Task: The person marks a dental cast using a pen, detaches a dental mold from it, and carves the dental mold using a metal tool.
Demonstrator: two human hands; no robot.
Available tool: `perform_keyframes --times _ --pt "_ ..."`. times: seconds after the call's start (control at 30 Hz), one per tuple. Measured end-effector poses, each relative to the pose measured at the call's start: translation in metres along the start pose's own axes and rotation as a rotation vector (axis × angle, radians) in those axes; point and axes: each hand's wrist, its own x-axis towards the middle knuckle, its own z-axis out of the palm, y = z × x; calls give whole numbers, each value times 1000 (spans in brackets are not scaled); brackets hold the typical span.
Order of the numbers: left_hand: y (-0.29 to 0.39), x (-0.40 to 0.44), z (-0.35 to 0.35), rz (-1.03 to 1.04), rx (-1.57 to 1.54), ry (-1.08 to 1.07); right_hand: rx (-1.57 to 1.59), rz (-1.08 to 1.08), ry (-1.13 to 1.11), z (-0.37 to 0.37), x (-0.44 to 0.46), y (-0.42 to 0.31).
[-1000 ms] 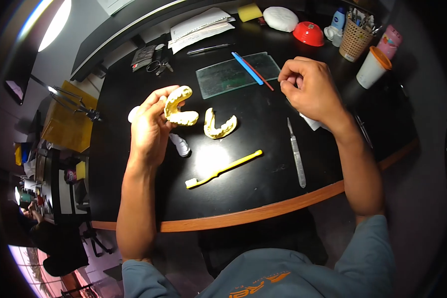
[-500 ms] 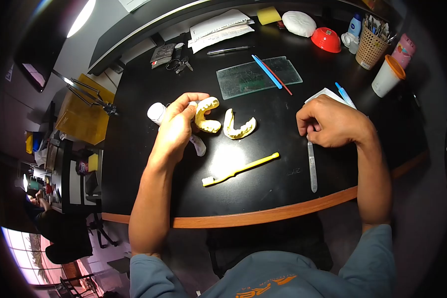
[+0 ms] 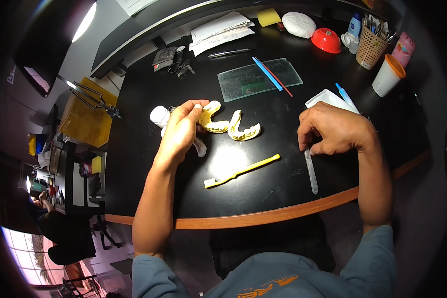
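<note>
My left hand point(image 3: 183, 126) grips a yellowish dental cast point(image 3: 214, 125), its row of teeth turned toward the lower right. Beside it on the black table lies a second horseshoe-shaped dental cast point(image 3: 243, 133), teeth up. My right hand point(image 3: 333, 130) pinches the upper end of a metal scalpel handle point(image 3: 311, 174) between thumb and fingertips; the rest of the handle slants down toward the table's front edge. Whether a blade is fitted is hidden by the fingers. A yellow toothbrush point(image 3: 243, 171) lies between my two arms. Under my left wrist, a pale curved piece point(image 3: 199, 147) shows partly.
A white jar point(image 3: 159, 115) stands behind my left hand. Further back lies a glass slab point(image 3: 233, 88) with blue and red sticks point(image 3: 268, 74). A white tray point(image 3: 328, 98), an orange-lidded cup point(image 3: 388, 77), a red bowl point(image 3: 326, 39) and a pen basket point(image 3: 371, 48) are at right.
My left hand has turned the held cast, bringing it lower and closer to the other cast. The right fingers have opened slightly from a fist, and the scalpel handle's upper end has shifted left.
</note>
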Motion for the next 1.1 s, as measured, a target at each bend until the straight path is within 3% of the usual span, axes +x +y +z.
perform_keyframes --times 0.3,0.73,0.9,1.1 --pt "2 -7 -4 119 303 35 -20 80 49 1 2 3" --pt "-12 -3 -21 211 355 -44 58 100 44 5 2 -4" --pt "9 -17 -20 197 414 78 36 -18 13 7 3 3" --pt "25 -26 -38 204 559 -25 203 -231 106 5 3 -5"
